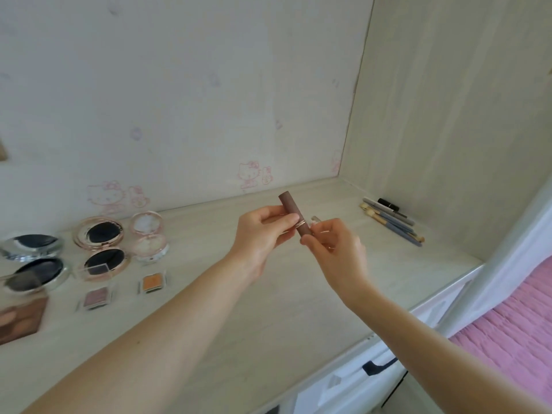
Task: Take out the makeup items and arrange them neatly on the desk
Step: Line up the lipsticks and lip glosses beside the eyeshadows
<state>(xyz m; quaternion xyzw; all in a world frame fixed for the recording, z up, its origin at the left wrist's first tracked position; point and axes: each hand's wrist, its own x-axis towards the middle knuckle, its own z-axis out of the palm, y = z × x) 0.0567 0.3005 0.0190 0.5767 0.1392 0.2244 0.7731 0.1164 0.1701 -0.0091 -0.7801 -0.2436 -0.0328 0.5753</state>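
Two hands meet above the middle of the pale wood desk (268,309), sharing a brown lipstick tube (294,216) that stands tilted with its upper end toward 11 o'clock. The left hand (260,237) curls its fingers and thumb round the tube's middle, just above a thin metal band. The right hand (336,249) pinches the tube's lower end between thumb and forefinger, and a small clear piece (316,219) shows just behind its fingers; what that piece is cannot be told.

At 9 o'clock on the desk lie three opened round compacts: a silver one (31,255), a rose-gold one (101,243) and a clear pink one (148,236), side by side. Toward 8 o'clock, nearer the front edge, sit two small square eyeshadow pans, one mauve (95,297) and one orange (152,282), with a brown palette (18,319) at the far left.

At 2 o'clock, near the corner of the side wall, a bundle of grey-blue brushes and pencils (391,223) lies close together beside a black tube (388,204).
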